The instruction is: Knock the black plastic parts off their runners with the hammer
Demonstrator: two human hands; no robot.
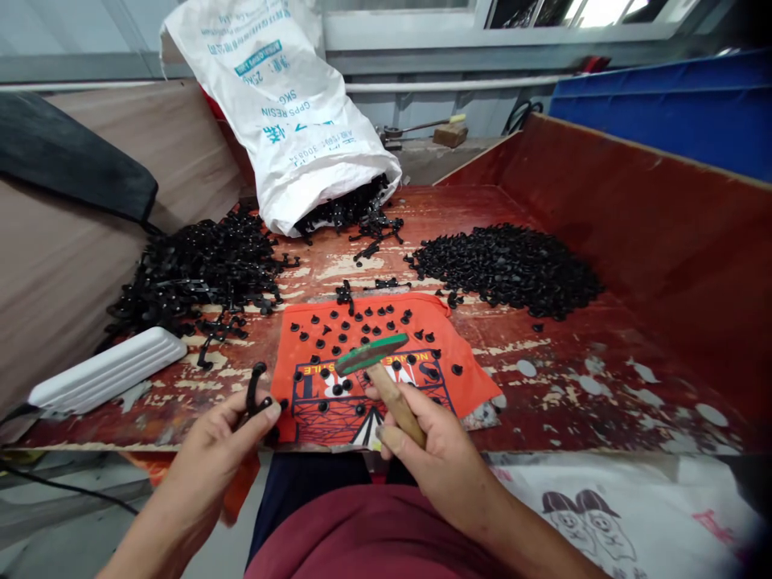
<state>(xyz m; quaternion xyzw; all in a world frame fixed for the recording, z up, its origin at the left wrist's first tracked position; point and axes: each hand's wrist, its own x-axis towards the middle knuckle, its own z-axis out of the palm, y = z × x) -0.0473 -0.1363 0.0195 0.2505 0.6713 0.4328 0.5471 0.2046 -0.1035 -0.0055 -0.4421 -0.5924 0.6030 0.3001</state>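
My left hand pinches a black plastic piece with knobbed ends between thumb and fingers, at the left edge of an orange cloth. In my right hand is a small hammer, gripped by its wooden handle, its green head hanging above the cloth. Small round-headed black plastic parts lie scattered over the cloth, which carries printed letters. A few joined black pieces rest at its far edge.
Behind the cloth, a white sack spills black pieces. Heaps of black parts stand at left and right. A white power strip lies at left. A red-brown board walls the right side, with a blue crate beyond.
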